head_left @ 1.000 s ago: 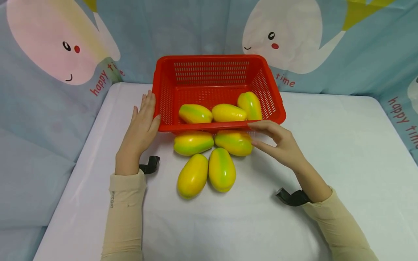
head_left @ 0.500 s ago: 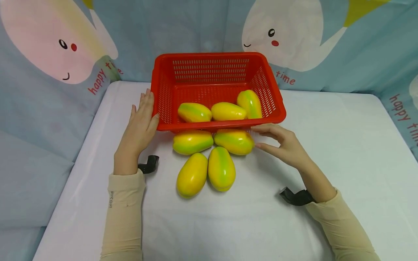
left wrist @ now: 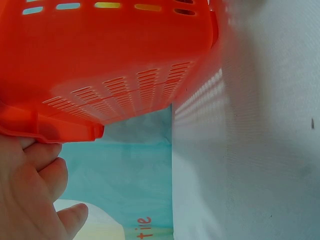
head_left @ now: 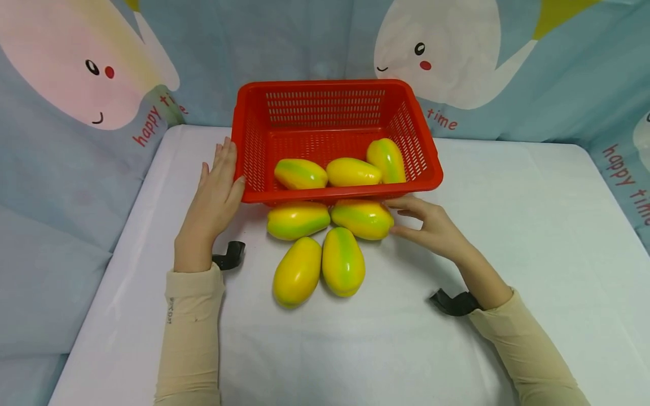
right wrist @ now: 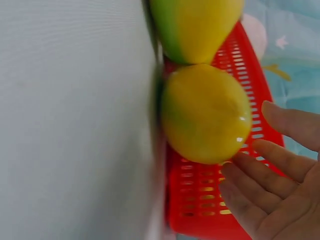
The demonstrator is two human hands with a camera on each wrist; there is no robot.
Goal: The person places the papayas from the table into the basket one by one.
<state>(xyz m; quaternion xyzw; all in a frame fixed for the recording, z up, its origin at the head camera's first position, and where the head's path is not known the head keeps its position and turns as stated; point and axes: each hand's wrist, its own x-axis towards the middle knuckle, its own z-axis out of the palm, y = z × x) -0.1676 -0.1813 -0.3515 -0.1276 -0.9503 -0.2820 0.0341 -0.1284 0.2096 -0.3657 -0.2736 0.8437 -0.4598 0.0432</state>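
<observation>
In the head view my left hand (head_left: 213, 194) lies along the left side of a red plastic basket (head_left: 335, 195), fingers extended and thumb at the rim. The left wrist view shows its fingers (left wrist: 52, 177) right at the underside of the rim. My right hand (head_left: 424, 223) is at the right end of a yellow-green papaya (head_left: 363, 220) in front of the basket. Its fingers (right wrist: 260, 177) are loosely extended beside that papaya, not wrapped round it. Another papaya (head_left: 298, 220) lies to its left, and two more, a yellow papaya (head_left: 297, 272) and a green-striped papaya (head_left: 343, 262), lie nearer.
Inside the basket, along its front wall, are three papayas: a left one (head_left: 301, 173), a middle one (head_left: 354, 172) and a right one (head_left: 387, 160). A white cloth (head_left: 365, 349) covers the table. Behind it hangs a blue printed curtain (head_left: 299, 39). Black wrist mounts (head_left: 454, 303) show at both sleeves.
My right hand drew back slightly to the right, then came in again to the end of the front right papaya. The left hand stays at the basket; the papayas keep their arrangement.
</observation>
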